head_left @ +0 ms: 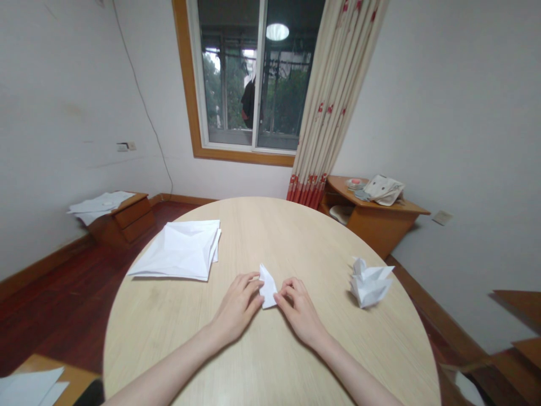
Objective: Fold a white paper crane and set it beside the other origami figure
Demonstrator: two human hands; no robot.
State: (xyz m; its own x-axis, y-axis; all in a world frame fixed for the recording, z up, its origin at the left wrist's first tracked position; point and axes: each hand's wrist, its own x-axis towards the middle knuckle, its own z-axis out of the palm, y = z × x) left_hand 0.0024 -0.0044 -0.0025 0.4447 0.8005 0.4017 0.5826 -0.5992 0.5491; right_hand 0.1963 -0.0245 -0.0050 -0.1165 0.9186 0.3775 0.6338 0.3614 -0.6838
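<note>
A small folded white paper (pixel 267 286) stands on its edge on the round light-wood table (pixel 270 237), held between my left hand (pixel 236 307) and my right hand (pixel 300 313). Fingertips of both hands pinch its lower sides. To the right lies a crumpled, many-pointed white paper fold (pixel 369 283), out of reach of my fingers. A larger stack of creased white paper (pixel 177 251) lies left of my left hand, not touched by it.
A low wooden drawer unit (pixel 127 217) with white sheets on it stands at the far left. A wooden corner desk (pixel 372 223) holds a cloth bag and small items. Dark red floorboards surround the table. More paper lies on a wooden surface (pixel 80 380) at lower left.
</note>
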